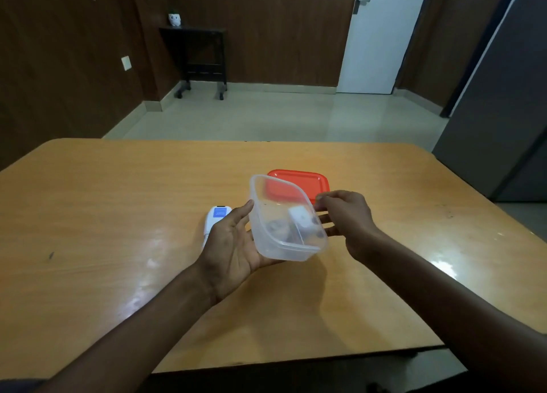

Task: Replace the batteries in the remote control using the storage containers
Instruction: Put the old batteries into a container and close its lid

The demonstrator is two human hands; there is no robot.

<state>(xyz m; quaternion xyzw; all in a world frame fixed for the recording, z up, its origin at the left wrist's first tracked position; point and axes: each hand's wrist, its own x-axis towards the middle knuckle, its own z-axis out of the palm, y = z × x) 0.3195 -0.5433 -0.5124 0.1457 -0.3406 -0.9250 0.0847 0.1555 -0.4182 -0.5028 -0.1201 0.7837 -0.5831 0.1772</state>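
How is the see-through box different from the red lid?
The see-through box is clear and deep; the red lid is solid red and flat. The box is held up and tilted in the left hand, with the right hand at its side; the lid lies on the table. The box holds small things; the lid holds nothing. Both are rounded rectangles.

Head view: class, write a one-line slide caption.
Both hands tilt an open clear container above the table, orange lid and remote behind.

From my head, the single wide view looks forward and down along both my forearms to my left hand (233, 244) and right hand (346, 218), close over the wooden table (118, 215), the room's floor and door beyond.
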